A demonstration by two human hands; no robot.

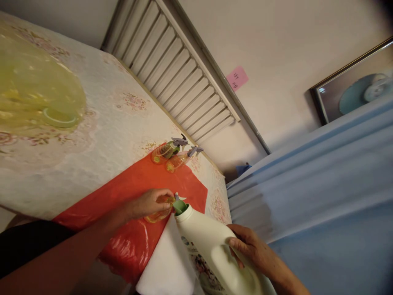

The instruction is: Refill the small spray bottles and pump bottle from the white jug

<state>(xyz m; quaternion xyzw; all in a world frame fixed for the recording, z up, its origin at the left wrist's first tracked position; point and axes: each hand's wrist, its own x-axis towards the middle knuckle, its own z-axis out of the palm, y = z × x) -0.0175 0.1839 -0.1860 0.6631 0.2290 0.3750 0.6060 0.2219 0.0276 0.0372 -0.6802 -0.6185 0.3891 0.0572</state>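
My left hand (150, 203) grips a small clear orange-tinted bottle (157, 214) that stands on a red plastic sheet (135, 184). A green funnel (179, 206) sits at the small bottle's mouth. My right hand (250, 248) holds a large white jug (211, 250) by its side, tilted so that its neck meets the funnel. Two more orange spray bottles (172, 153) with grey trigger heads stand at the far end of the red sheet.
The red sheet lies on a table with a floral cloth (101, 123). A white cloth (167, 266) lies under the jug. A big yellowish translucent bag (33, 90) sits at the left. A louvred panel (181, 78) and blue fabric (322, 184) stand behind.
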